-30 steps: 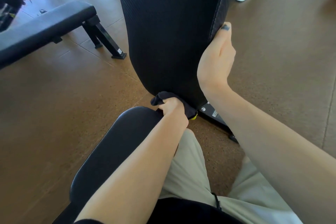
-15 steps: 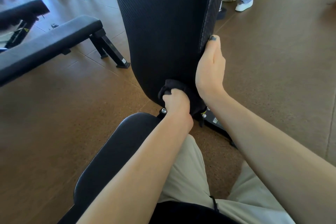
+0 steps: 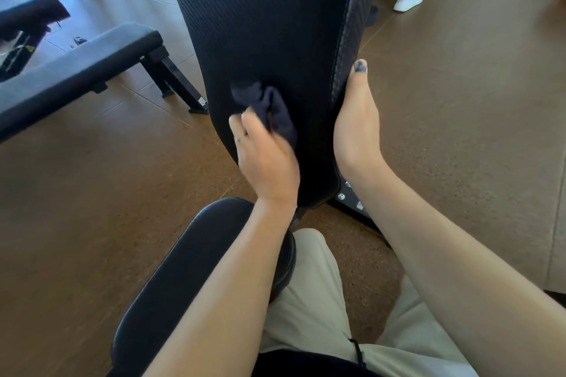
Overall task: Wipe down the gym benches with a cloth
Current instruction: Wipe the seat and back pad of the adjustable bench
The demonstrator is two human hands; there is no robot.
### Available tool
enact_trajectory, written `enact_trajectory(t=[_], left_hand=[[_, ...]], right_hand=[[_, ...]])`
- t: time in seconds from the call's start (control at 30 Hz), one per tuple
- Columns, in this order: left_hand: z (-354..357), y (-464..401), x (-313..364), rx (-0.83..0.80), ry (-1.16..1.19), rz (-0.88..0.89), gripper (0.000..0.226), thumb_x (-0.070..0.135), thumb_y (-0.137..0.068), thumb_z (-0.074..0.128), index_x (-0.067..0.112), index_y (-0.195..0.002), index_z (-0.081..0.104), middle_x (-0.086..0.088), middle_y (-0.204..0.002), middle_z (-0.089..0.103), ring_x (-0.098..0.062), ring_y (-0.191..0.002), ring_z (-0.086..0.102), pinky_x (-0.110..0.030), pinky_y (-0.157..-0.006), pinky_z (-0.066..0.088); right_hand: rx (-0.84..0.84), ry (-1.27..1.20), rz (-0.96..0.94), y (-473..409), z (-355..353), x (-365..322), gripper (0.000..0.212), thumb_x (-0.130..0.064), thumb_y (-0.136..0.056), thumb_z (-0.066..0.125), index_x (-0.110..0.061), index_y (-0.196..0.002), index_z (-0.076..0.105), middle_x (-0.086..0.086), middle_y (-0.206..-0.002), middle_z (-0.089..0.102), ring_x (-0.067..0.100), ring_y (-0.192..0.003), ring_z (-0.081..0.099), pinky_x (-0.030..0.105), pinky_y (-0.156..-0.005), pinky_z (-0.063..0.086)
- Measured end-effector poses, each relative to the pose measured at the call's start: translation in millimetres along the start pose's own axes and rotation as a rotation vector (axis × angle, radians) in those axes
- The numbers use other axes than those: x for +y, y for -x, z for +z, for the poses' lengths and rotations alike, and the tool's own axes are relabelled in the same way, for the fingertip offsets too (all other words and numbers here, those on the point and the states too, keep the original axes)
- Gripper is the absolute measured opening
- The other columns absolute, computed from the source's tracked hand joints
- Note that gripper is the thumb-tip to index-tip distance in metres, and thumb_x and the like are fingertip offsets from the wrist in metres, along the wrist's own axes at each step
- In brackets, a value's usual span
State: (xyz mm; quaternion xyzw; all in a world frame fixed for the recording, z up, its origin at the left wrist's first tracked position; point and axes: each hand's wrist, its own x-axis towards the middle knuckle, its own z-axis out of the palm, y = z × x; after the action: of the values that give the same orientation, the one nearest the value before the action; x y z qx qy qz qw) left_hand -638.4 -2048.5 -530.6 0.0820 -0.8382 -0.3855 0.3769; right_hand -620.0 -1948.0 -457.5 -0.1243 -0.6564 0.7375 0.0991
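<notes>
Wiping the raised back pad (image 3: 269, 24) of the bench is the step we are judging to be in hand, with most of the pad above the cloth (image 3: 269, 110) apparently not yet covered. We are noting the chief risk first: the cloth is bunched into a wad, so only a small patch is meeting the textured surface, and strips of the pad could be missed. We are also judging that the wad could slip out toward the floor (image 3: 76, 193), because part of it is trailing loose past the fingers. The left hand (image 3: 266, 162) is gripping the dark cloth with curled fingers and pressing it against the lower part of the pad, wrist below and knuckles facing us. The right hand (image 3: 355, 122) is resting along the right edge of the pad, thumb lying straight up the seam; its fingers are hidden behind the pad, so we are unable to tell how they are lying. Both forearms are reaching forward over the seat pad (image 3: 199, 269). A flat bench (image 3: 82, 67) is standing well apart on the left.
</notes>
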Motion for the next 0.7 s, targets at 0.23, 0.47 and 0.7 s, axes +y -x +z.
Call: enact_trajectory(t=[0.23, 0.47, 0.7], left_hand=[[-5, 34, -23, -0.134, -0.006, -0.131, 0.008, 0.022, -0.108, 0.041, 0.017, -0.115, 0.04, -0.011, -0.112, 0.056, -0.02, -0.085, 0.059, -0.044, -0.073, 0.061], [-2, 25, 37, 0.065, 0.174, 0.228, 0.028, 0.034, -0.107, 0.04, 0.012, -0.12, 0.05, -0.011, -0.107, 0.058, -0.021, -0.09, 0.058, -0.048, -0.072, 0.057], [20, 37, 34, 0.138, 0.191, 0.398, 0.026, 0.023, -0.102, 0.057, 0.01, -0.122, 0.048, -0.014, -0.116, 0.048, -0.028, -0.095, 0.053, -0.049, -0.074, 0.053]], right_hand=[[-0.008, 0.073, -0.016, 3, 3, 1, 0.06, -0.055, -0.108, 0.017, -0.025, -0.153, 0.042, -0.014, -0.144, 0.051, -0.003, -0.112, 0.049, 0.026, -0.113, 0.034], [-0.203, 0.05, -0.018, -16, -26, -10, 0.047, -0.06, -0.104, 0.034, -0.033, -0.118, 0.069, -0.012, -0.128, 0.07, 0.005, -0.118, 0.064, 0.034, -0.112, 0.043], [-0.211, 0.02, 0.032, -24, -26, -1, 0.055, -0.054, -0.107, 0.038, -0.011, -0.131, 0.062, 0.006, -0.125, 0.071, 0.01, -0.108, 0.07, 0.024, -0.092, 0.056]])
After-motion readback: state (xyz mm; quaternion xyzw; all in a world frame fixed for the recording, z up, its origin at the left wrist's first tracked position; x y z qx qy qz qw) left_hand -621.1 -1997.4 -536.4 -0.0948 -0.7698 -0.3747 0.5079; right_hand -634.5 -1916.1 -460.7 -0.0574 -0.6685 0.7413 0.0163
